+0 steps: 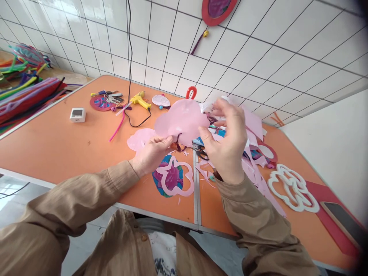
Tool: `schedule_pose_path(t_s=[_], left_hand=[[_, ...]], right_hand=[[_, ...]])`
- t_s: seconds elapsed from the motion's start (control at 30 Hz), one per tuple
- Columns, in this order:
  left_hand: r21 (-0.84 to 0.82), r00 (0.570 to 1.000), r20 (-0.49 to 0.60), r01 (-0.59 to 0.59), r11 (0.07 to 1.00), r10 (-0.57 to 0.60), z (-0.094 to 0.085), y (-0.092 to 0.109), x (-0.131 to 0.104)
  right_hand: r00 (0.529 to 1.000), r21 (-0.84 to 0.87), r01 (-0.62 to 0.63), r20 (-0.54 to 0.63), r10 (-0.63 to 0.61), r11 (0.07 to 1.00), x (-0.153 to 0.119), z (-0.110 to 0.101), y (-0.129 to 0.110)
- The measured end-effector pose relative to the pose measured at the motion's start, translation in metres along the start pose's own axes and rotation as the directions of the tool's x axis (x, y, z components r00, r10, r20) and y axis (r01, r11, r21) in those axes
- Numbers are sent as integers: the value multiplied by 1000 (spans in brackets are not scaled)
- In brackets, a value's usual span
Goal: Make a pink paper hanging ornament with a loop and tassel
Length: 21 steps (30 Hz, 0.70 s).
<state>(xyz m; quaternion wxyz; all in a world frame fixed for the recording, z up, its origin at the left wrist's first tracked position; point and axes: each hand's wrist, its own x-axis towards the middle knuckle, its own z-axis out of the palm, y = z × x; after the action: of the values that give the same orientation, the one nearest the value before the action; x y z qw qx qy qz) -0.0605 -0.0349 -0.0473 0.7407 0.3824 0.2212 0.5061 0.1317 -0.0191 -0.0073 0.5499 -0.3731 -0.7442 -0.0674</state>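
Pink cutout (181,119), long axis crosswise, loop (194,91) toward wall (156,50); left hand (151,153) pinching near edge, right hand (228,142), grip wide

The site is presenting as a small handicraft workshop. White glazed square tiles (156,42) with dark joints are lining the wall. An orange counter with pale edging (57,153) is standing alongside. A yellow corded glue gun (140,100) is lying on it. Bundles of multicoloured fuzzy craft stems (31,96) are occupying the far left. Pale pink sheet offcuts (250,172), black-handled scissors (202,153) and white lobed outline templates (300,200) are lying farther right. A red-rimmed oval ornament (218,7) is hanging above.
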Motion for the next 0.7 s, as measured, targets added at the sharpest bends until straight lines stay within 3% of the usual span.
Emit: schedule_pose_path(t_s=[0.07,0.17,0.23,0.3,0.47,0.63,0.7], left_hand=[[17,1000,5,-22,1000,22,-1,2,2],[57,999,-37,-32,998,34,-5,5,4],[72,997,-61,-37,997,41,-7,7,4],[83,998,-56,-27,996,31,-9,9,5],[131,997,-77,-15,991,26,-10,12,5],[196,981,-180,-41,980,77,-14,11,7],[214,975,-208,-35,976,80,-15,11,7]], right_hand=[[974,208,-214,116,193,954,-2,4,6],[821,440,-562,399,408,700,-4,13,6],[720,463,-692,496,485,553,-5,19,3],[674,453,-738,500,544,500,-5,22,-1],[687,415,-726,424,590,548,-6,25,-3],[685,361,-724,476,551,588,-12,29,0],[740,383,-665,448,501,641,-14,30,5]])
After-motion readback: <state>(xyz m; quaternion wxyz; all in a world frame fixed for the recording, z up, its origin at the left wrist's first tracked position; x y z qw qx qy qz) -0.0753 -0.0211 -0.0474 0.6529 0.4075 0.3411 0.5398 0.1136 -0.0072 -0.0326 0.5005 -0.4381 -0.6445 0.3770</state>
